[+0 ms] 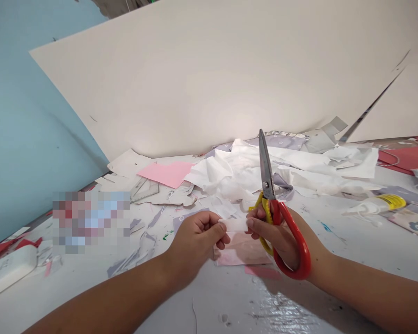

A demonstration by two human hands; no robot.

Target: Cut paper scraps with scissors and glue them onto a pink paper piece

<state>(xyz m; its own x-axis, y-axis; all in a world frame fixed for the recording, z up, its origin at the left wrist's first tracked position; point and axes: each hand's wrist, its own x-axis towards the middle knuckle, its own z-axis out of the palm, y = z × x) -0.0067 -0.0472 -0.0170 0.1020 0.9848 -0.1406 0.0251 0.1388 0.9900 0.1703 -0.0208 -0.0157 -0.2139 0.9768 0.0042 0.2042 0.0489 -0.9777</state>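
My left hand (198,234) pinches one end of a small white strip of tape or paper (235,225). My right hand (275,232) pinches the strip's other end while its fingers sit through the red and yellow handles of a pair of scissors (276,208). The scissor blades are closed and point up and away from me. Under both hands a pale pink sheet (240,253) lies on the white table (212,306).
A heap of white paper and cloth scraps (264,171) lies behind the hands, with a pink card (167,174) and a clear set square (144,190) to the left. A glue tube (379,204) lies right. Big beige boards (212,79) lean at the back.
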